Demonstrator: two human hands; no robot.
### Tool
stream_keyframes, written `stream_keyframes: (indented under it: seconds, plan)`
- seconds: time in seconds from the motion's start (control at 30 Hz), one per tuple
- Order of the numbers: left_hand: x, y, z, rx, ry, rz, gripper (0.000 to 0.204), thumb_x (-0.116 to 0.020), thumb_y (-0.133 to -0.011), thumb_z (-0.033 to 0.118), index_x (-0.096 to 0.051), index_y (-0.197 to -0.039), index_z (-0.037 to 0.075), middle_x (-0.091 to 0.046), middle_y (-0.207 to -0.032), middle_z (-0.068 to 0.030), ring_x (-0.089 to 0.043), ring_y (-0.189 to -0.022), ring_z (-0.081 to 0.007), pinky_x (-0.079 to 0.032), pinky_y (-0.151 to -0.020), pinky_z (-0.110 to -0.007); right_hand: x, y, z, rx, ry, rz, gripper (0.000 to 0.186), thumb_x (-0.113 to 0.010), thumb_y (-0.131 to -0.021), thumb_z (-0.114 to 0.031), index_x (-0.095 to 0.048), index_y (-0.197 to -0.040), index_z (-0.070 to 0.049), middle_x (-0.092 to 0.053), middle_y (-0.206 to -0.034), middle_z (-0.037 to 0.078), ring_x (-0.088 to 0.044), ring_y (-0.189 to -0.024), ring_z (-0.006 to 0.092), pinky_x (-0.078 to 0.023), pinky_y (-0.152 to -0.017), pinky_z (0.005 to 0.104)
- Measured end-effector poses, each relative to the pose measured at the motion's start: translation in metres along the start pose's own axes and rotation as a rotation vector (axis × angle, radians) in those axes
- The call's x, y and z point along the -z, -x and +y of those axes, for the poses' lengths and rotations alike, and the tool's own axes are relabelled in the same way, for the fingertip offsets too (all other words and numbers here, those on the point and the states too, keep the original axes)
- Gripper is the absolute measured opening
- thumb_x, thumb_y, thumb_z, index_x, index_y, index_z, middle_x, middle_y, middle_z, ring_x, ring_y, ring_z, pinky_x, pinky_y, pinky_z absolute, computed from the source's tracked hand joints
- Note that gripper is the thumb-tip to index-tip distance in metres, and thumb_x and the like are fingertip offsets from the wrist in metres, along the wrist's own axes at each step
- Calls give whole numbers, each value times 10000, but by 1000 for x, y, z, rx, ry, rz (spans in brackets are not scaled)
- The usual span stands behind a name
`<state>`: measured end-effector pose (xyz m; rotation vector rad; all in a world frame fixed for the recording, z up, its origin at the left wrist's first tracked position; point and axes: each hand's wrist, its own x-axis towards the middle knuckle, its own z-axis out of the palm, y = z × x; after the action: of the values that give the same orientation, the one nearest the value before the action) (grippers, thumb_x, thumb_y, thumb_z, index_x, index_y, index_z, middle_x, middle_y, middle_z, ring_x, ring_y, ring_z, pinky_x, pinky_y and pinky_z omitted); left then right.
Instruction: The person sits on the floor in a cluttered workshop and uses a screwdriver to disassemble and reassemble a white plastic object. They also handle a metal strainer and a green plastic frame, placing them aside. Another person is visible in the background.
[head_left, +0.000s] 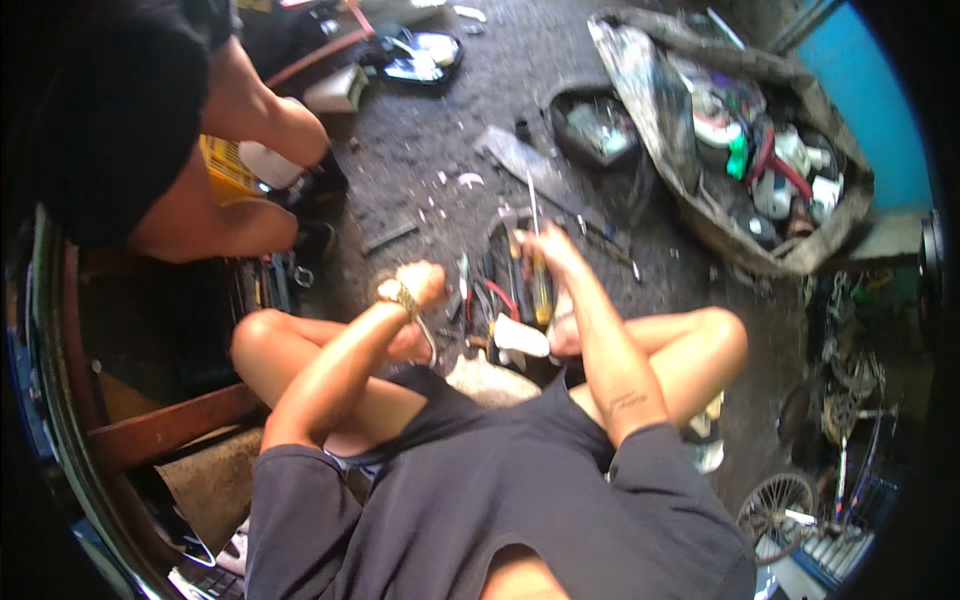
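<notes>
My right hand (pixel 553 250) is closed around a screwdriver (pixel 533 205), its thin metal shaft pointing away from me. A yellow and black handle (pixel 543 295) shows just below that hand; whether it belongs to the same tool I cannot tell. My left hand (pixel 424 284), with a gold watch (pixel 398 294) at the wrist, is curled closed above my left shin. Anything in its fingers is hidden. Between my hands, red-handled pliers (pixel 497 292) and several other hand tools lie on the floor. A white piece (pixel 520 337) sits nearer my lap.
At the far right a big open sack (pixel 690 190) holds mixed plastic scrap, beside a black container (pixel 597 125). Another person (pixel 220 150) sits at the upper left by a yellow crate (pixel 228 168). Scraps litter the dark floor (pixel 420 150). A bicycle wheel (pixel 778 515) is at lower right.
</notes>
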<state>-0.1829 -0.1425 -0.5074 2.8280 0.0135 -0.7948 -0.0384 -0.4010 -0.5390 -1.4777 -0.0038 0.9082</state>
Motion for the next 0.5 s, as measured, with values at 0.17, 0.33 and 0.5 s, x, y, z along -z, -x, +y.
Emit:
stream_keyframes:
  seconds: [0.17,0.33,0.5]
  plan:
    - [-57,-33,53,-137,-12,-61,335,-718,-858,337,-695,-1074,83,-735,-900,-186,-726,-859,-397,-586,-755,-495,-13,57,-44,-66,359,76,502,-727,-866,-164,-518,-1303,-32,-666,-855,98,-652,-702,160,-543,-526,346]
    - [-133,-35,138,-436,-150,-189,1017,-837,-676,596,-441,-1501,152,-433,-1518,-182,-358,-1434,-407,-342,-1066,-714,2,138,-123,97,391,218,607,-728,-909,-221,-477,-1434,-45,-666,-821,95,-584,-522,124,-492,-478,311]
    - [-207,-53,141,-474,-126,-129,807,-814,-748,357,-467,-1459,198,-488,-1406,-195,-497,-1288,-443,-498,-879,-705,8,184,-157,132,414,221,574,-745,-919,-211,-497,-1408,-42,-682,-970,73,-596,-638,84,-483,-523,254]
